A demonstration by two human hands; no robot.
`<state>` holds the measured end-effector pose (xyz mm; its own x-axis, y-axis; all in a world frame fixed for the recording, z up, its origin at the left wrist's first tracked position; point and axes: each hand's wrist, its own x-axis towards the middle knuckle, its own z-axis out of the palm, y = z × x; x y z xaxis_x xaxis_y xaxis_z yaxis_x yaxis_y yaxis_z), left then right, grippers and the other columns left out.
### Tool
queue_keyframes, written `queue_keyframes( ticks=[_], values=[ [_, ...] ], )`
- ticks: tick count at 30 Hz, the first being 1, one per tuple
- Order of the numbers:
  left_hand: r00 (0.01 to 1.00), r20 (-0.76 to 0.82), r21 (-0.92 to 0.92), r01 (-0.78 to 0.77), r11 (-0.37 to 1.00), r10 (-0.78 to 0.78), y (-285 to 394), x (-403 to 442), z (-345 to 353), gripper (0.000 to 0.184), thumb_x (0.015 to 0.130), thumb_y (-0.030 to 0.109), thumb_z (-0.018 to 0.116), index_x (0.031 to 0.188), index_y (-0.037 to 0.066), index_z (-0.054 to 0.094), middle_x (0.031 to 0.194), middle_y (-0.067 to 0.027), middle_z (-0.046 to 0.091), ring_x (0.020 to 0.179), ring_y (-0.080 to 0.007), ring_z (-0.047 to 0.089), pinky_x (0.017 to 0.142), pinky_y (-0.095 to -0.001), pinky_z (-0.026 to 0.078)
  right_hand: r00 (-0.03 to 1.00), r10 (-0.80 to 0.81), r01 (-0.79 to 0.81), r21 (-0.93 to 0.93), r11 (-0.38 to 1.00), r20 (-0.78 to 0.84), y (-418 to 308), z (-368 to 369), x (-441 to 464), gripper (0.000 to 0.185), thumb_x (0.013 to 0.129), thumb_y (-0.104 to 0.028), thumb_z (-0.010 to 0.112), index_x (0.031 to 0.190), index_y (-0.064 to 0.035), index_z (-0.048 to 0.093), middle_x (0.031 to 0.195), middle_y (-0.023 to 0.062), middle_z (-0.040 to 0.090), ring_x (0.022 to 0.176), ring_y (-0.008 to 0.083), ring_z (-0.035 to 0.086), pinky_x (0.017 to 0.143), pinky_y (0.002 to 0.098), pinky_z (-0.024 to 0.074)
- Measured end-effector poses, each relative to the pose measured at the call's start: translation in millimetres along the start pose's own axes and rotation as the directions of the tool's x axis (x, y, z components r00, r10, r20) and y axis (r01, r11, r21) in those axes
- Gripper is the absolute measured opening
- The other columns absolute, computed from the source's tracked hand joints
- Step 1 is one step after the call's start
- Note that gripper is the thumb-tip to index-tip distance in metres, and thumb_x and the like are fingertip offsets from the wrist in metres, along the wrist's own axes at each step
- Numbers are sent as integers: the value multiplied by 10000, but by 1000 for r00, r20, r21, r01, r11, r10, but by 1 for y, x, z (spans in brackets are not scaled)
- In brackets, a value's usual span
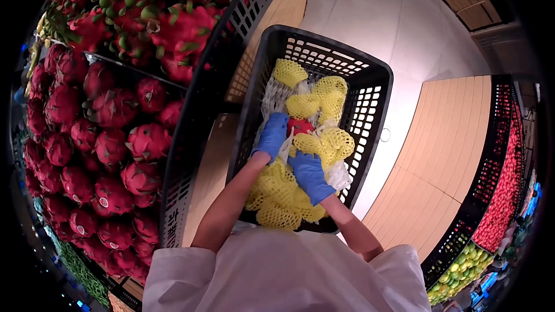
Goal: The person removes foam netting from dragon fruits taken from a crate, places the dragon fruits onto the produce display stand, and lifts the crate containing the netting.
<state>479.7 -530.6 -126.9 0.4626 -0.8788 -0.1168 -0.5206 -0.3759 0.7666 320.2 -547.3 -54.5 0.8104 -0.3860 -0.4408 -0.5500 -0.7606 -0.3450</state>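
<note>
Both my hands wear blue gloves and reach into a black plastic crate point(381, 70). My left hand point(272, 136) has its fingers curled against the left side of a red dragon fruit point(299, 127), which is partly covered by netting. Lower and to the right, my right hand point(311, 174) is closed with its fingertips at a yellow foam net sleeve point(307, 144). More yellow foam nets point(278, 188) are heaped below and between my wrists. Several net-covered pieces point(330, 89) lie at the crate's far end, with white, crumpled wrapping among them.
A display of dragon fruit point(110, 144) fills the left side, edged by a black slatted rim point(188, 138). Right of the crate stands a wooden-slatted display point(433, 144) holding small red produce point(504, 190) and green-yellow fruit point(462, 271). Pale floor point(376, 6) shows beyond the crate.
</note>
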Motion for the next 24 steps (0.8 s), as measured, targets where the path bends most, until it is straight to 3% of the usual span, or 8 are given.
queue_keyframes(
  ticks=[2,4,5,10,12,14,16,24],
  values=[
    [976,-59,15,-207,978,208,-5,7,15,304,759,107,535,1059,61,529,982,-157,523,896,-339,505,778,-392,432,1000,14,-14,-9,1000,19,3,7,-1,496,636,-58,610,1115,-148,521,1032,111,537,933,287,539,859,424,383],
    [894,384,229,-334,914,231,33,15,0,368,753,118,562,1114,80,505,1080,-149,503,964,-324,493,819,-378,427,999,30,-30,-17,999,44,4,10,-3,521,603,-64,644,1103,-151,524,1029,106,537,942,286,536,863,416,383],
    [883,381,316,-404,858,276,26,14,9,367,781,153,542,1144,129,491,1129,-126,494,977,-321,497,808,-387,437,998,45,-45,-4,999,33,5,10,-2,474,595,-99,662,1052,-146,546,1000,102,535,918,280,533,841,420,382],
    [849,518,534,-416,736,104,12,28,49,301,837,186,461,1136,193,491,1141,-104,497,978,-335,502,774,-473,428,994,95,-99,-66,993,-57,-8,3,-5,408,588,-133,681,982,-146,575,958,97,527,906,270,519,818,419,376],
    [840,539,545,-401,736,59,11,36,55,282,852,200,437,1128,211,493,1137,-99,503,978,-339,505,763,-496,422,965,149,-177,-121,977,-215,-12,8,-4,602,413,-162,776,968,-107,549,948,94,529,911,293,556,753,409,435],
    [773,634,459,-405,791,28,9,42,58,292,843,168,450,1132,189,484,1121,-105,514,985,-338,510,761,-520,409,971,234,-239,-161,958,-53,-11,20,6,534,449,-165,763,931,-101,543,911,95,535,842,275,577,680,398,449],
    [788,611,429,-410,805,76,6,41,50,336,801,157,503,1136,155,468,1094,-117,523,963,-348,518,751,-500,424,944,313,-286,-208,935,108,-5,48,14,467,484,-169,750,893,-96,537,875,97,542,774,258,599,606,387,463],
    [995,28,60,96,994,-98,74,62,-35,690,567,329,752,1085,60,384,925,-218,536,814,-381,557,707,-457,455,904,122,-80,119,990,-409,20,10,51,194,668,-103,582,858,-61,570,724,135,569,657,294,598,558,377,465]
  ],
)
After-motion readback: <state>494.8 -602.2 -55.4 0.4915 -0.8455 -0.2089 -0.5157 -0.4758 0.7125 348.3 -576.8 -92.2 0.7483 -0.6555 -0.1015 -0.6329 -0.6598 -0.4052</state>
